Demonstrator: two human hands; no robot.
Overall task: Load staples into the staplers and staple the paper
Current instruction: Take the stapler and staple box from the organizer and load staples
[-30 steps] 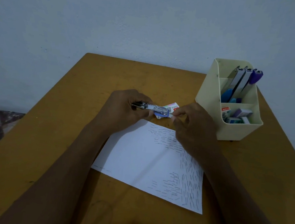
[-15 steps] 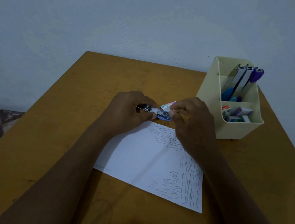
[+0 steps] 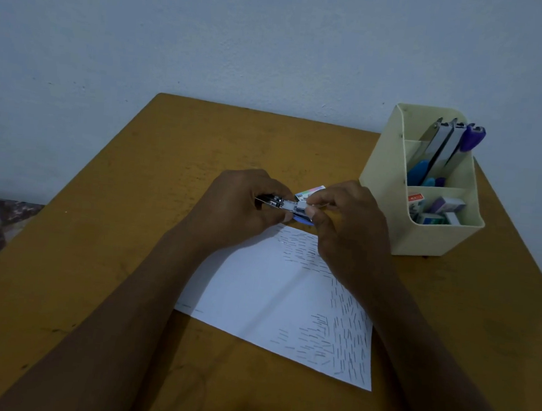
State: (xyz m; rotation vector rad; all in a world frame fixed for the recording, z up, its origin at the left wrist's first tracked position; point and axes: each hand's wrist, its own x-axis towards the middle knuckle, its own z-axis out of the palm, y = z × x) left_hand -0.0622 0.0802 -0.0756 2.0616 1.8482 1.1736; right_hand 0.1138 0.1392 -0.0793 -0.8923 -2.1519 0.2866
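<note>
The left hand [image 3: 240, 203] grips the stapler [image 3: 279, 203] level, just beyond the paper [image 3: 272, 296], probably to steady its open channel. The right hand [image 3: 349, 224] pinches a pale strip [image 3: 302, 204] at the stapler's front, likely staples being seated. A box [image 3: 311, 190] lies just behind.

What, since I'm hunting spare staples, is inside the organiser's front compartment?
Small boxes: a red-and-white box, a purple box, a teal box. The front wall of the organiser hides their lower parts.

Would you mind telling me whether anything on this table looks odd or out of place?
The paper lies askew on the table, and dozens of staples crowd its far and right edges. Nothing looks spilled or broken.
</note>
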